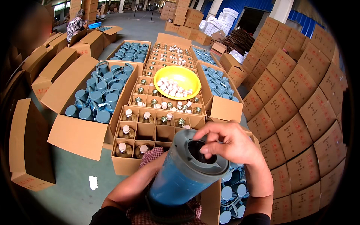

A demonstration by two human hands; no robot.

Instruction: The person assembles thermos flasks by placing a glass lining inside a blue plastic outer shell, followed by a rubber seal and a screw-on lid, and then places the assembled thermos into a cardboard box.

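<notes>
A blue plastic thermos shell (176, 183) with a grey collar and a dark round mouth is tilted in front of me. My left hand (150, 172) is mostly hidden behind its body and holds it from the left. On the grey rim rests my right hand (230, 144), its fingertips at the edge of the mouth. Just beyond stands a partitioned carton (150, 131) holding glass liners with white stoppers.
A yellow bowl (179, 81) of white stoppers sits on further partitioned cartons. Cartons of blue shells stand left (98, 99), right (219, 80) and under my right arm (232, 195). Stacked sealed cartons (300, 97) wall the right. A person (76, 24) sits far left.
</notes>
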